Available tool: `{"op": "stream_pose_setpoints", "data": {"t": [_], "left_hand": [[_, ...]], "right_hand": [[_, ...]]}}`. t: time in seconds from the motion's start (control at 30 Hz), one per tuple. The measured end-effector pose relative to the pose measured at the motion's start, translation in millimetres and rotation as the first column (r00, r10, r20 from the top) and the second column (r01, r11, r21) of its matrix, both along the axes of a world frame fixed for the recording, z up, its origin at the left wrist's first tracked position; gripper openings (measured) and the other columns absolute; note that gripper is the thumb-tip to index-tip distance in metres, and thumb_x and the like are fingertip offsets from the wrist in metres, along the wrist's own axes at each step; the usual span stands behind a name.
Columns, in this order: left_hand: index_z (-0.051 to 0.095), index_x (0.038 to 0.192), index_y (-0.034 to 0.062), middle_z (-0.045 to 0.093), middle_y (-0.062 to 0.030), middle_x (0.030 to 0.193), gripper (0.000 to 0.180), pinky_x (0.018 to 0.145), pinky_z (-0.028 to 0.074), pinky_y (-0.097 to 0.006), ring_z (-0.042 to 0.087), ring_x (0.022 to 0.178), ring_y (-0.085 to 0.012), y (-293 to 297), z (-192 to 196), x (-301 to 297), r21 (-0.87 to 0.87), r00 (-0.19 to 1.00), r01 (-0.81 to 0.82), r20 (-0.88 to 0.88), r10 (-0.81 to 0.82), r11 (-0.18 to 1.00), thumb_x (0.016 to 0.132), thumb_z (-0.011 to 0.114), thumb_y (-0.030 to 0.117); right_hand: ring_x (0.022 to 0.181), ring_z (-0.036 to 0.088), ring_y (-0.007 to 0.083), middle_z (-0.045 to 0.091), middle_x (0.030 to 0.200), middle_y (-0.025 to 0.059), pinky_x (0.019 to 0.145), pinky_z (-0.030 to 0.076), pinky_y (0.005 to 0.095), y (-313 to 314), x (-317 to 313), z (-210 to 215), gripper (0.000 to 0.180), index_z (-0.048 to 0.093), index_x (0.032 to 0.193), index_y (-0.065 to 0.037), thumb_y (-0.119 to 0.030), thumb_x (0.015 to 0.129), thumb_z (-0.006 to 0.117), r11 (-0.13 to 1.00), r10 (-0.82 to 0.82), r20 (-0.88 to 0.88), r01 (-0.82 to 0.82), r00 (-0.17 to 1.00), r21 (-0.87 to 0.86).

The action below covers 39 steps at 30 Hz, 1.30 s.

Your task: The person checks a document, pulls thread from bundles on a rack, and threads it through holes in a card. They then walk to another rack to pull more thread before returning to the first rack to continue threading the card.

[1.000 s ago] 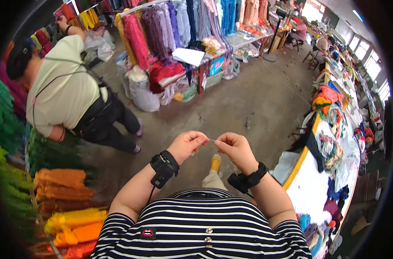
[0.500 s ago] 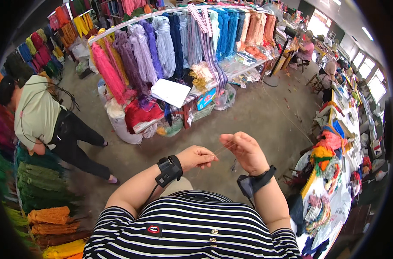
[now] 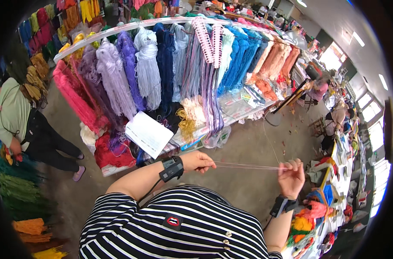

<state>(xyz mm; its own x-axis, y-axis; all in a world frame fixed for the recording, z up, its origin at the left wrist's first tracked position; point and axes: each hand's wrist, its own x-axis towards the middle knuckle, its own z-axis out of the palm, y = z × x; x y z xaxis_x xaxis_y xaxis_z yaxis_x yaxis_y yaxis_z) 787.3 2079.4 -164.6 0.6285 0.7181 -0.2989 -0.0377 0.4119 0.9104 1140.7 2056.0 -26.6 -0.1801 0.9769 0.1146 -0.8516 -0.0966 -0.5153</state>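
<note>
Thin pale pink thread (image 3: 247,166) is stretched in a few nearly level strands between my two hands. My left hand (image 3: 197,161) is closed, pinching one end between thumb and fingers. Out to the right, my right hand (image 3: 291,179) has its fingers curled in on the other end. Just beyond my left hand stands a table carrying a rail of hanging yarn skeins, among them lilac (image 3: 112,75) and blue (image 3: 237,56) ones. A white printed sheet (image 3: 149,136) lies at that table's near edge.
Two perforated strips (image 3: 203,41) hang from the white rail (image 3: 140,25) with long purple threads. A person in a pale green top (image 3: 16,105) stands at the left among skeins. Down the right side runs a cluttered worktable with a blue box (image 3: 329,195); people sit farther back.
My right hand has moved right, away from my left, and the thread is now drawn out long between them. The yarn rack appears nearer. The person in green appears farther left.
</note>
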Motion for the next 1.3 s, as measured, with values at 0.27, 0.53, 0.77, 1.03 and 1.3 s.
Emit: {"op": "stream_pose_setpoints", "data": {"t": [0.27, 0.53, 0.77, 1.03, 1.3], "left_hand": [[0.067, 0.104, 0.0029, 0.055, 0.0042, 0.071, 0.024, 0.056, 0.040, -0.016, 0.049, 0.061, -0.0034, 168, -19, -7, 0.011, 0.983, -0.181, -0.019, 0.181, 0.983, 0.095, 0.058, 0.023], [0.064, 0.104, -0.0006, 0.055, 0.0028, 0.071, 0.023, 0.054, 0.040, -0.016, 0.049, 0.059, -0.0039, 279, -70, -16, -0.046, 0.792, -0.610, -0.082, 0.605, 0.791, 0.097, 0.054, 0.019], [0.063, 0.107, 0.0020, 0.062, -0.0005, 0.082, 0.024, 0.054, 0.042, -0.018, 0.051, 0.061, -0.0050, 325, -82, -2, -0.175, 0.522, -0.850, -0.156, 0.838, 0.497, 0.097, 0.055, 0.022], [0.050, 0.132, 0.0023, 0.058, -0.0092, 0.123, 0.047, 0.087, 0.049, -0.028, 0.060, 0.098, -0.0139, 352, -69, -6, 0.138, 0.391, -0.904, -0.113, 0.913, 0.404, 0.088, 0.063, 0.011], [0.053, 0.126, 0.0008, 0.064, -0.0066, 0.105, 0.039, 0.071, 0.048, -0.022, 0.058, 0.075, -0.0087, 361, -79, -5, 0.245, 0.329, -0.927, 0.157, 0.931, 0.286, 0.089, 0.062, 0.012]], "right_hand": [[0.061, 0.042, 0.0105, 0.042, 0.065, -0.0030, 0.054, 0.034, 0.0242, 239, 211, 18, 0.019, 0.055, 0.083, -0.009, -0.024, 0.096, 0.057, 0.878, -0.463, 0.289, 0.478, 0.838, 0.019], [0.051, 0.033, 0.0064, 0.039, 0.066, -0.0042, 0.044, 0.025, 0.0225, 546, 156, -5, 0.021, 0.060, 0.088, -0.008, -0.027, 0.087, 0.069, 0.549, -0.712, 0.632, 0.803, 0.306, 0.230], [0.051, 0.032, 0.0040, 0.036, 0.063, -0.0074, 0.044, 0.023, 0.0188, 726, 72, -19, 0.016, 0.061, 0.089, -0.010, -0.026, 0.089, 0.066, 0.885, -0.378, 0.697, 0.458, 0.609, 0.080], [0.063, 0.051, 0.0049, 0.062, 0.075, -0.0014, 0.057, 0.038, 0.0201, 613, -178, -74, 0.014, 0.071, 0.092, -0.001, -0.013, 0.084, 0.070, 0.785, 0.162, 0.987, -0.609, 0.020, -0.116], [0.069, 0.058, 0.0121, 0.066, 0.077, 0.0068, 0.063, 0.045, 0.0245, 539, -269, -123, 0.009, 0.071, 0.089, 0.000, -0.003, 0.081, 0.069, 0.414, -0.028, 0.996, -0.908, -0.079, -0.060]]}}
